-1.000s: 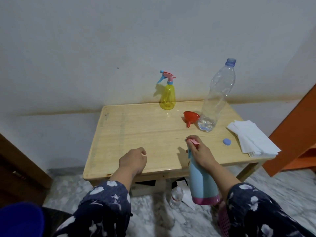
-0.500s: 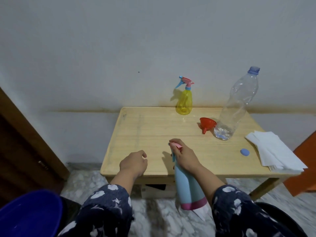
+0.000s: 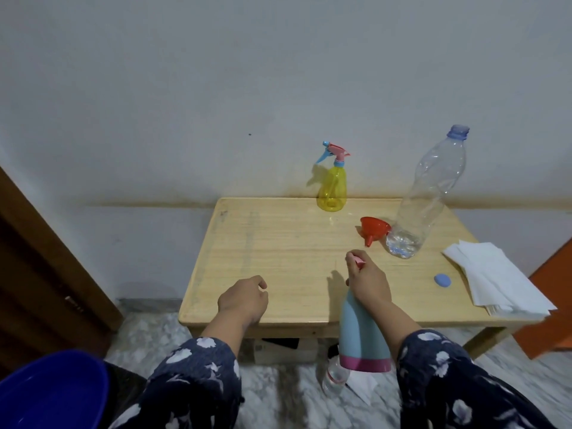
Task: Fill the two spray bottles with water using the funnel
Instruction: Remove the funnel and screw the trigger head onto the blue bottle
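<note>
The right hand point(image 3: 368, 284) grips the pink spray head of the light-blue plastic spray bottle point(image 3: 362, 339), held upright at the near edge of the small wooden table point(image 3: 278, 258). The left hand point(image 3: 243, 300) hovers over the near edge with loosely curled fingers, holding nothing. The yellow translucent spray bottle point(image 3: 332, 188) stands at the far edge. The red plastic funnel point(image 3: 373, 229) lies on its side, touching the clear plastic water bottle point(image 3: 424, 199) toward the far right corner.
</note>
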### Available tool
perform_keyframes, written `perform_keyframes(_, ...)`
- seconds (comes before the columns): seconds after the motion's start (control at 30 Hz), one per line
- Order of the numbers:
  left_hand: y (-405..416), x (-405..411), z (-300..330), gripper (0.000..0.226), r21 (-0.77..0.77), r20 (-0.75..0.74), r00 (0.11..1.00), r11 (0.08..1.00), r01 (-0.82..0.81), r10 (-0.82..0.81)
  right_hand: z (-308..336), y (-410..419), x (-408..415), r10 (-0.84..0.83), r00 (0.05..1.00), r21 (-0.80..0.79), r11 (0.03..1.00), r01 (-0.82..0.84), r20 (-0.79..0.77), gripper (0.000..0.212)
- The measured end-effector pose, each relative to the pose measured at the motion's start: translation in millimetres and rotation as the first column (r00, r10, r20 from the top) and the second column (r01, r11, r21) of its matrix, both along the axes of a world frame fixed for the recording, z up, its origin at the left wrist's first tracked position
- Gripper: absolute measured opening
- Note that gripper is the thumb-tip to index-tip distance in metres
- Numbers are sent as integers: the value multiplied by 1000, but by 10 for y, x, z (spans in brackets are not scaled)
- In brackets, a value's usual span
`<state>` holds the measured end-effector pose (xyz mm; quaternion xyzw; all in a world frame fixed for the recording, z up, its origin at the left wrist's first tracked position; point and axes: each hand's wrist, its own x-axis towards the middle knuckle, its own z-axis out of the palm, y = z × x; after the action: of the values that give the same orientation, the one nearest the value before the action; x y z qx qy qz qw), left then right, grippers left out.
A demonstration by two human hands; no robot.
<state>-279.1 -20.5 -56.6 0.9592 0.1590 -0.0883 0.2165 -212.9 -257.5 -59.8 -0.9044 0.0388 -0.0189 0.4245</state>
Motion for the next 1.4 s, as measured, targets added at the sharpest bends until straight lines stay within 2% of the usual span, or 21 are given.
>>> perform_keyframes(0.2, -166, 110, 126, 32, -25, 36, 997, 998, 64, -63, 272, 160, 47, 71, 995, 148, 986, -82, 74, 29)
perform_keyframes(0.3, -261, 162, 221, 47, -186, 48, 992, 975, 125, -118, 485, 292, 98, 96, 980, 261, 955, -140, 174, 28)
perform_keyframes(0.37, -311, 201, 266, 51, -417, 107, 987, 896, 151, -116, 654, 382, 130, 117, 967, 330, 925, -189, 227, 28)
perform_keyframes(0.43, -362, 224, 338, 51, -606, 175, 981, 776, 172, -81, 833, 477, 163, 135, 958, 405, 884, -232, 253, 28)
perform_keyframes(0.57, -409, 303, 455, 91, -722, 212, 971, 652, 230, -108, 1064, 693, 294, 178, 940, 472, 827, -304, 292, 26)
perform_keyframes(0.67, -347, 379, 468, 100, -730, 222, 971, 646, 224, -86, 1144, 856, 392, 206, 915, 487, 794, -364, 348, 25)
perform_keyframes(0.8, -265, 498, 479, 98, -705, 267, 964, 685, 185, 14, 1190, 1021, 510, 211, 918, 491, 792, -362, 336, 35)
perform_keyframes(0.87, -246, 577, 496, 88, -653, 299, 951, 745, 140, 84, 1186, 1051, 582, 210, 942, 453, 835, -313, 263, 52)
perform_keyframes(0.93, -224, 681, 515, 77, -571, 337, 930, 817, 80, 144, 1170, 1061, 617, 244, 945, 358, 881, -310, 218, 79)
perform_keyframes(1.0, -196, 823, 519, 71, -488, 364, 914, 873, 24, 178, 1137, 1089, 662, 271, 934, 255, 910, -328, 233, 99)
perform_keyframes(1.03, -184, 903, 507, 70, -453, 369, 911, 891, 3, 185, 1111, 1110, 708, 290, 921, 201, 917, -345, 260, 102)
perform_keyframes(1.13, -166, 1162, 410, 70, -412, 374, 905, 910, -34, 203, 1046, 1192, 961, 338, 898, 23, 933, -359, 280, 95)
perform_keyframes(1.4, -135, 2096, 49, 75, -557, 367, 892, 830, -16, 264, 855, 1253, 1946, 395, 867, 68, 899, -433, 305, 79)
